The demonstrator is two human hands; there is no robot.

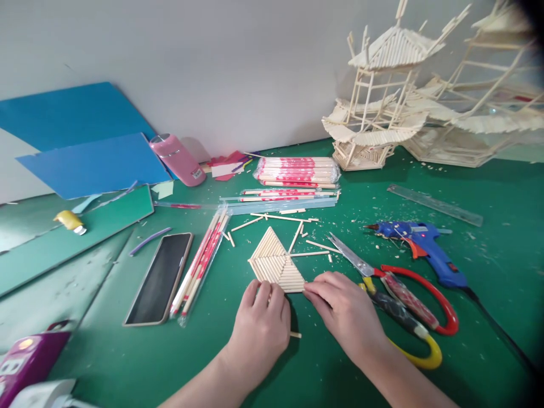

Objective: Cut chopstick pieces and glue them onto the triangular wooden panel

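Note:
A partly built panel of thin wooden sticks [276,266] lies on the green table, its sticks laid side by side in triangular sections. Two bare spoke sticks [309,254] reach out from its centre to the right. My left hand [264,317] is closed, fingers curled over the panel's near left edge. A short stick end [295,335] shows beside that hand; whether it is held or lying there I cannot tell. My right hand [342,306] pinches at the panel's near right corner, fingertips together. What lies under the fingers is mostly hidden.
Large scissors [382,289] and a blue glue gun [420,243] with a cord lie right. Left are a phone [159,280] and bagged chopsticks [202,260]. Behind stand a chopstick pack [297,171], a pink bottle [178,160] and a stick pavilion model [378,107]. A ruler [436,205] lies back right.

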